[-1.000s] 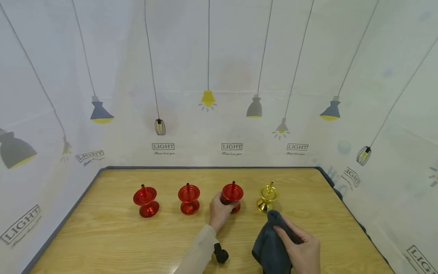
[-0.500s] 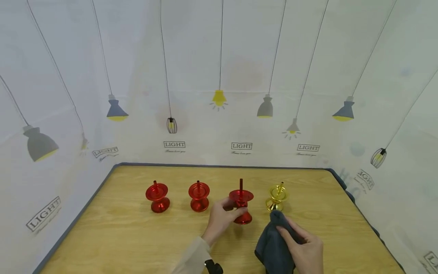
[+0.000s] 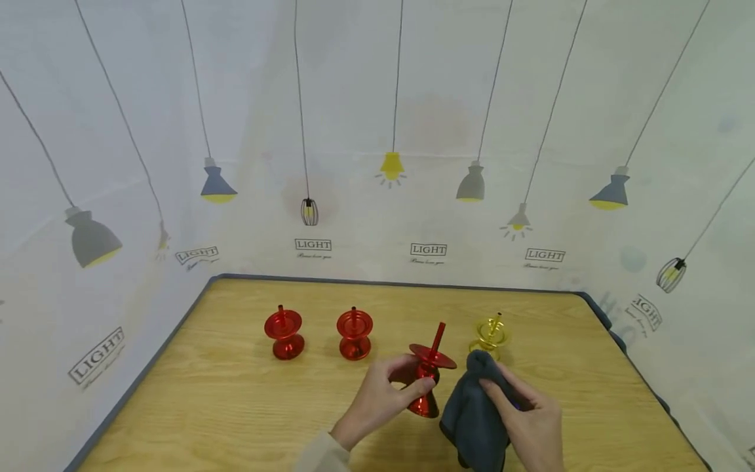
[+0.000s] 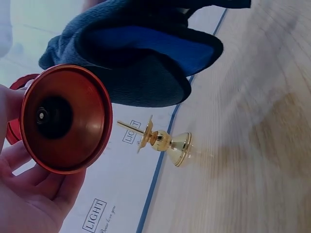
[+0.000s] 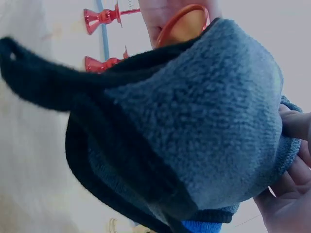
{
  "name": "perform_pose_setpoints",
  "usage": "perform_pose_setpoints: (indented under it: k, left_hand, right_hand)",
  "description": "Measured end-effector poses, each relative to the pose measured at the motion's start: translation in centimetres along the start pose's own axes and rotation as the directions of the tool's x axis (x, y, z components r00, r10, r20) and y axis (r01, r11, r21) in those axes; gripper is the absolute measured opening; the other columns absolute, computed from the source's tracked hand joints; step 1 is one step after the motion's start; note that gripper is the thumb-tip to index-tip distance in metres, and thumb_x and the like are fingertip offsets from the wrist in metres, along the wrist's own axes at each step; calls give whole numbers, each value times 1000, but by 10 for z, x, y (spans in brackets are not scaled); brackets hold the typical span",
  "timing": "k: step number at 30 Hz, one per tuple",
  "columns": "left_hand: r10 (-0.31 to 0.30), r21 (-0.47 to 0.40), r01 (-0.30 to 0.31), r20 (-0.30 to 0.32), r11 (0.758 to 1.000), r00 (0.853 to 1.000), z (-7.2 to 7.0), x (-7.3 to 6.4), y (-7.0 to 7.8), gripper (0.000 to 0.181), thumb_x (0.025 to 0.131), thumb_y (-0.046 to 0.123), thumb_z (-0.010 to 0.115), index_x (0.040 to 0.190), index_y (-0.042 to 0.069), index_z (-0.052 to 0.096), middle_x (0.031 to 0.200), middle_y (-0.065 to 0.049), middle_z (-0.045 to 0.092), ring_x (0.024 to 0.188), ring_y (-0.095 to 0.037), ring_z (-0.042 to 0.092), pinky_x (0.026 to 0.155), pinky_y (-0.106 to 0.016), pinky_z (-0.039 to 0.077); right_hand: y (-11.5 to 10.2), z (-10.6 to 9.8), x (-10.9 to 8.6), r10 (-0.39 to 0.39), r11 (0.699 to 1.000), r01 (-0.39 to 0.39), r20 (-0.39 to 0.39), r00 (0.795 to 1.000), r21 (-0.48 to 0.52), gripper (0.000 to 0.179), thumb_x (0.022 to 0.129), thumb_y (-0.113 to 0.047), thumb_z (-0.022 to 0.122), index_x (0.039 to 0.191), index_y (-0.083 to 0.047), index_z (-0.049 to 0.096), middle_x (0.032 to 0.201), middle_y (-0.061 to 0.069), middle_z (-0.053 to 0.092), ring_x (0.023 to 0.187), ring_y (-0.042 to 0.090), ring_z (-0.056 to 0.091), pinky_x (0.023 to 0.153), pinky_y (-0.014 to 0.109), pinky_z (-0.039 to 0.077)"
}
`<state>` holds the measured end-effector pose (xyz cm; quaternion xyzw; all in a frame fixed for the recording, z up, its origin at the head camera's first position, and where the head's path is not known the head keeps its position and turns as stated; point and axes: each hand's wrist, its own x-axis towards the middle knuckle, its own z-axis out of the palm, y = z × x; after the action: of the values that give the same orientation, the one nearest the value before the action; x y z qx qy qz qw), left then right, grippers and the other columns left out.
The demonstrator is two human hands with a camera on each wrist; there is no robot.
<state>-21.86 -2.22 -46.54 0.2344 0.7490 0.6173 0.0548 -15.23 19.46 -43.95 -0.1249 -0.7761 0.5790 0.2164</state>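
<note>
My left hand [image 3: 382,392] grips a red metal candle holder [image 3: 432,357] around its narrow waist. The holder is lifted off the table and tilted, its spike leaning right; the left wrist view looks into its hollow base [image 4: 68,119]. My right hand [image 3: 531,413] pinches a dark blue-grey cloth [image 3: 476,410] between thumb and fingers, and the cloth hangs down just right of the held candle holder. In the head view a small gap separates cloth and holder. Behind the cloth stands a gold candle holder [image 3: 491,333], its base partly hidden.
Two more red candle holders, a left one [image 3: 284,333] and a middle one [image 3: 354,333], stand upright toward the back of the wooden table [image 3: 236,406]. A white backdrop [image 3: 354,92] printed with lamps rises behind and beside the table.
My left hand has lifted the red candle holder from the row, bringing it nearer and rightward toward the cloth and tilting it. The right hand keeps its pinch on the cloth. The head view has shifted slightly.
</note>
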Motion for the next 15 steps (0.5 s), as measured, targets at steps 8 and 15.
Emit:
perform_pose_setpoints:
  k: [8, 15]
  left_hand:
    - [31, 5, -31, 31, 1000, 999, 0, -7, 8, 25, 93, 32, 75, 115, 21, 73, 108, 0, 76, 95, -7, 70, 85, -24, 56]
    - [118, -23, -117, 30, 993, 993, -2, -14, 10, 33, 87, 18, 82, 118, 16, 71, 111, -3, 75, 99, -9, 71, 83, -23, 58]
  right_hand:
    - [-15, -3, 3, -52, 999, 52, 8, 999, 16, 36, 86, -16, 82, 121, -14, 75, 101, -25, 70, 86, -3, 72, 69, 17, 58]
    - [-25, -5, 6, -14, 1000, 14, -15, 1000, 3, 39, 86, -26, 82, 123, -17, 74, 96, -19, 74, 77, 1, 73, 65, 19, 58]
